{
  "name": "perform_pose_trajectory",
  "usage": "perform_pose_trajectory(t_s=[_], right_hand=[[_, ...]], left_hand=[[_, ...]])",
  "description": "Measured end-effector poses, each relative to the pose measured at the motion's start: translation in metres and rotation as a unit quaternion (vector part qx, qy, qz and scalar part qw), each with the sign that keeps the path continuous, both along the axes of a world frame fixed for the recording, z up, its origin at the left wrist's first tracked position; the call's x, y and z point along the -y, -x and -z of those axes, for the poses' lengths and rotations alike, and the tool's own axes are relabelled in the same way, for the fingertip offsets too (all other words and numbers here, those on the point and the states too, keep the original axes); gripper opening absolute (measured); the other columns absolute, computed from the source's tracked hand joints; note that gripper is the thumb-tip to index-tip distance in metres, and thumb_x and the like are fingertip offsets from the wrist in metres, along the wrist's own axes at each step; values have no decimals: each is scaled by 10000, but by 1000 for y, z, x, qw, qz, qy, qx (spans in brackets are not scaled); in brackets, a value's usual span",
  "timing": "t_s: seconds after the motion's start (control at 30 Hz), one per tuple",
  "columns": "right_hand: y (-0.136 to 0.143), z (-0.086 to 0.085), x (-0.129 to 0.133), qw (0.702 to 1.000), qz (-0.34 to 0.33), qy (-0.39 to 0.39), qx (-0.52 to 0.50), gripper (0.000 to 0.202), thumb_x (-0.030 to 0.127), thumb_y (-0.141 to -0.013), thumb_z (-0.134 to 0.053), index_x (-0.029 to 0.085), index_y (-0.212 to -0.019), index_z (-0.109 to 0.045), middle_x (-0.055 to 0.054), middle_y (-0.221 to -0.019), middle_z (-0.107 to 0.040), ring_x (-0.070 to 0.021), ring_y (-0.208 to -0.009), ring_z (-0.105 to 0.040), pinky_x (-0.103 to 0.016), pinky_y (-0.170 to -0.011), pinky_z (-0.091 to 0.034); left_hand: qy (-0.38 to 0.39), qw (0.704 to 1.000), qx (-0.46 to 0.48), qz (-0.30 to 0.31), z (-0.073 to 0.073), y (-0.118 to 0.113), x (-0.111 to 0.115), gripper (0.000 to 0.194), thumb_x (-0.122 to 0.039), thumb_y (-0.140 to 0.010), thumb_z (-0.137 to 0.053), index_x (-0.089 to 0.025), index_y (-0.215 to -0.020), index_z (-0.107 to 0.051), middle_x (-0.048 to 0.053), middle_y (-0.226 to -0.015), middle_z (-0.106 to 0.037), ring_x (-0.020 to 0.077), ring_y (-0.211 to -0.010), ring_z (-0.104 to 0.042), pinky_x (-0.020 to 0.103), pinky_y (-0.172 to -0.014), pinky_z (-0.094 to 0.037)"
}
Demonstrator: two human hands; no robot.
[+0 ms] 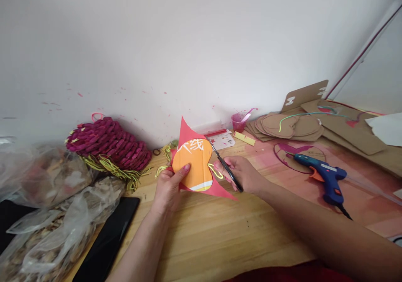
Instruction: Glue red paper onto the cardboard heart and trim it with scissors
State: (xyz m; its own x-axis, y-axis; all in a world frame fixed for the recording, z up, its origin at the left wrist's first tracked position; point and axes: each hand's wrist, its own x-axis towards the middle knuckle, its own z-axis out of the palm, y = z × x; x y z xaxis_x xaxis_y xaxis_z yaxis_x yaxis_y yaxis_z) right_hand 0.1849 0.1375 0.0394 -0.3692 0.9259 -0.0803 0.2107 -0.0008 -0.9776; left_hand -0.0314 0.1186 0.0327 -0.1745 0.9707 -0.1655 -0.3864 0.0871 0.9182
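**Blade by the card's edge, one thumb pinning it**

Head view. Card (193,164), orange, is held above the table (207,236), lying over red paper (221,190) that juts out above and below it. Left hand (171,183) pinches both at the card's lower left: thumb on top, fingers underneath. Right hand (243,173), at the card's right, has its fingers curled round what look like black scissors (228,169), tips against the card's upper right edge.

Risks, my judgement: a drifting blade could nick the orange edge, so near is it. One thumb at the far side leaves the right edge weakly backed; the layers could slip or twist under pressure. The paper's loose lower point could flop towards the blade. Yellow loop (216,171), just right of the card, could snag or be clipped.

Unclear: left fingertips, hidden behind the layers. Scissors seen nearly edge-on; cannot tell how wide the blades stand, nor whether the loop belongs to them. Whether paper and card are stuck together, cannot tell. Phone (108,236), left of the card, runs off the bottom.
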Motion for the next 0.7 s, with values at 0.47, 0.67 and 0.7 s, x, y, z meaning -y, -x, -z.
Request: perform_pose_trajectory(t_s=[0.47, 0.67, 0.7], right_hand=[[1, 6, -1, 998, 2, 40, -38, 491, 625, -781, -682, 220, -649, -438, 73, -521, -434, -84, -389, -413, -240, -380, -348], [3, 1, -7, 994, 49, 41, -92, 425, 516, -666, -814, 194, -759, -553, 48, -628, -586, -78, -405, -492, -218, -367, -334], [4, -1, -7, 992, 60, 41, -103, 427, 501, -649, -826, 191, -769, -558, 48, -621, -592, -78, -401, -492, -216, -366, -328]], left_hand=[[-25, 999, -2, -29, 0, 7, -7, 456, -290, -541, -948, -115, -902, -730, 136, -953, -789, 271, -824, -762, 339, -762, -625], [10, 999, -9, 53, 5, -2, -1, 469, -269, -566, -939, -109, -951, -725, 149, -959, -787, 273, -806, -764, 328, -720, -627], [12, 999, 4, 52, 6, -3, 0, 471, -260, -573, -937, -117, -968, -722, 142, -974, -787, 271, -818, -764, 334, -735, -629]])
